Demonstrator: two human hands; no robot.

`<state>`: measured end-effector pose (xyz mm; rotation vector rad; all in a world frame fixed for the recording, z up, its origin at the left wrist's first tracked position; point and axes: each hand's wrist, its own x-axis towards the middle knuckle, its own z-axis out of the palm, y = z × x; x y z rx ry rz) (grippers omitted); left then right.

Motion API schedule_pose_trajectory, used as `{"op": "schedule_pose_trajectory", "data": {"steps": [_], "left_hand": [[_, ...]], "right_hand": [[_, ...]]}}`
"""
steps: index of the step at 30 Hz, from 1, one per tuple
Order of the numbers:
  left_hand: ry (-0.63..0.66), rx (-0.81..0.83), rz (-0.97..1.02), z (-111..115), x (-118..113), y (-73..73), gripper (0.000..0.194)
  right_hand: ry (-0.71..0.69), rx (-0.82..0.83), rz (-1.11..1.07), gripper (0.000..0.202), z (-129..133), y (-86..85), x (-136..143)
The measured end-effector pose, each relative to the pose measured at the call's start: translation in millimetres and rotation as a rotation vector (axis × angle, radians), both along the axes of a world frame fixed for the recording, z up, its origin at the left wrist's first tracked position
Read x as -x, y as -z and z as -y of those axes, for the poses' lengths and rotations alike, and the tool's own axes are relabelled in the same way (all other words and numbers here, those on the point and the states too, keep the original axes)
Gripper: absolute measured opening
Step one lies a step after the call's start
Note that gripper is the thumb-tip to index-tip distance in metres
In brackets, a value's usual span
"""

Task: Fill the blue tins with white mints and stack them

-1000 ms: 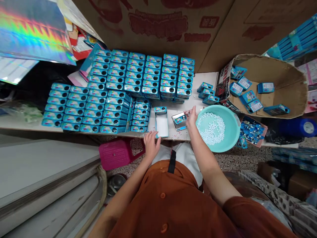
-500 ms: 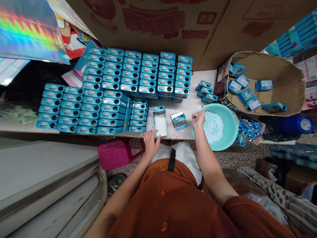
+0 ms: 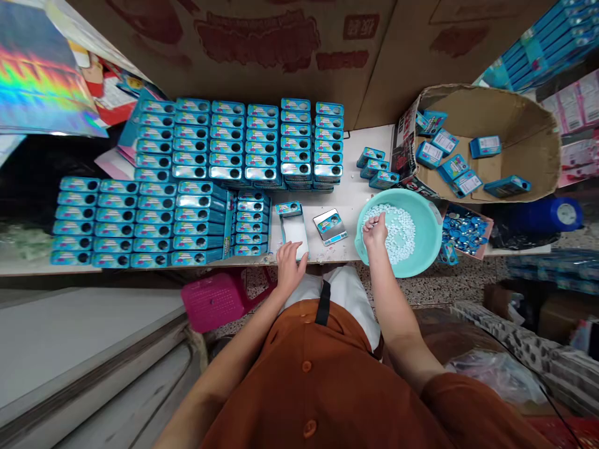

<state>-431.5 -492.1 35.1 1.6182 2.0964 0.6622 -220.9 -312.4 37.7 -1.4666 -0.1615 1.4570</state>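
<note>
1. The right hand point(image 3: 375, 231) hung over the near-left part of the green basin point(image 3: 427, 244), among the white pellets point(image 3: 401, 244). Its fingers were curled; whether they had closed on any pellets was too small to tell.

2. The left hand point(image 3: 291, 267) was open, fingers loosely bent at the near end of the white-lined tray point(image 3: 294, 229). It touched or nearly touched the rim, with no firm grip to be seen.

3. The small scale point(image 3: 334, 235) lay on the white surface point(image 3: 379, 138) between tray and basin, with a blue printed case point(image 3: 331, 222) seemingly on its plate. Its reading was not legible.

4. Another blue case point(image 3: 288, 209) sat at the tray's far end. Stacked blue cases point(image 3: 228, 146) stood beyond and to the left.

5. Picking pellets well seemed to call for a small, loose pinch, fingers kept over the basin so that strays dropped back inside.

6. A low, short path past the rim looked safest, since round pellets could easily have rolled off the surface.

7. For a true weight, the plate was best left free of fingertips and the scale level.

8. Light steadying by the left hand would have suited the tray; pressing its rim might have tipped or slid it.
</note>
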Motion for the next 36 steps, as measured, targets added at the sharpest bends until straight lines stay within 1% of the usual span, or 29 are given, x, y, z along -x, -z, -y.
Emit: {"op": "schedule_pose_trajectory", "data": {"steps": [2, 4, 7, 10, 12, 14, 17, 22, 26, 28, 30, 32, 34, 36], "left_hand": [[0.026, -0.005, -0.013, -20.0, -7.8, 0.2, 0.043], [0.065, -0.009, -0.026, -46.7, -18.7, 1.8, 0.053], [0.141, 0.03, -0.051, -88.5, -36.6, 6.5, 0.064], [0.206, 0.141, -0.102, -117.6, -48.6, 12.2, 0.062], [0.228, 0.214, -0.138, -126.5, -51.0, 15.1, 0.055], [0.226, 0.238, -0.159, -128.6, -49.7, 16.6, 0.054], [0.211, 0.203, -0.16, -124.4, -44.1, 16.5, 0.058], [0.192, 0.182, -0.154, -115.4, -34.7, 13.6, 0.065], [0.2, 0.17, -0.15, -117.9, -35.9, 10.3, 0.061], [0.236, 0.187, -0.16, -122.9, -40.0, 8.0, 0.053], [0.286, 0.235, -0.174, -127.1, -43.6, 4.3, 0.04], [0.333, 0.267, -0.19, -126.1, -43.2, -2.1, 0.029], [0.35, 0.235, -0.208, -116.9, -36.3, -11.8, 0.026], [0.331, 0.174, -0.223, -100.2, -22.4, -24.0, 0.031]], "right_hand": [[-0.005, 0.008, -0.003, 0.049, 5.7, -1.6, -5.3], [-0.007, 0.025, 0.006, 0.045, 13.9, -2.6, -11.7], [-0.058, 0.06, 0.067, 0.039, 29.7, -2.1, -22.0], [-0.12, 0.101, 0.154, 0.033, 45.6, 1.0, -33.3], [-0.118, 0.124, 0.173, 0.03, 53.3, 3.9, -41.0], [-0.092, 0.137, 0.171, 0.025, 57.8, 6.4, -47.7], [-0.062, 0.145, 0.184, 0.021, 59.2, 8.3, -54.3], [-0.062, 0.141, 0.251, 0.022, 55.8, 6.5, -55.4], [-0.098, 0.111, 0.251, 0.025, 55.8, 4.5, -52.6], [-0.12, 0.097, 0.238, 0.027, 57.5, 3.3, -50.4], [-0.164, 0.077, 0.244, 0.029, 60.6, 1.8, -46.9], [-0.259, 0.051, 0.267, 0.032, 65.6, 1.2, -41.9], [-0.393, 0.027, 0.309, 0.036, 72.7, 3.2, -35.3], [-0.546, -0.02, 0.393, 0.038, 81.8, 9.4, -26.3]]}}
